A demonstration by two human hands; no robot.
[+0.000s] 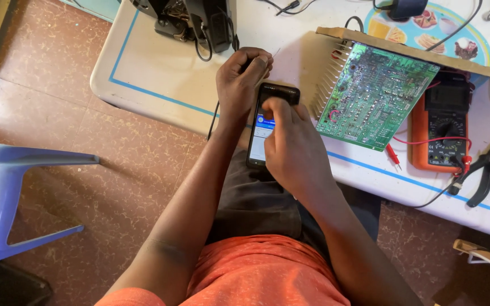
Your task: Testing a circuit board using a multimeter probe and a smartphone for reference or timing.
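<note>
I take the circuit board (pixel 374 96) as my landmark; it leans on the table (pixel 160 79). Left of it I see the phone (pixel 267 127), with my right hand (pixel 293 147) on it and my left hand (pixel 242 79) just beyond. Right of the board lies the multimeter (pixel 443 127), and pliers (pixel 486 167) farther right. The chair (pixel 7 198) stands well left, on the floor (pixel 114 181).

White table (pixel 160 79) carries circuit board (pixel 375 96), multimeter (pixel 443 130), pliers (pixel 486 167).

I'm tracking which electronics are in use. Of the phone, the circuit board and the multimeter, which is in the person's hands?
The black phone, lit screen up, held by the right hand. The green circuit board and orange multimeter lie untouched on the table.
</note>
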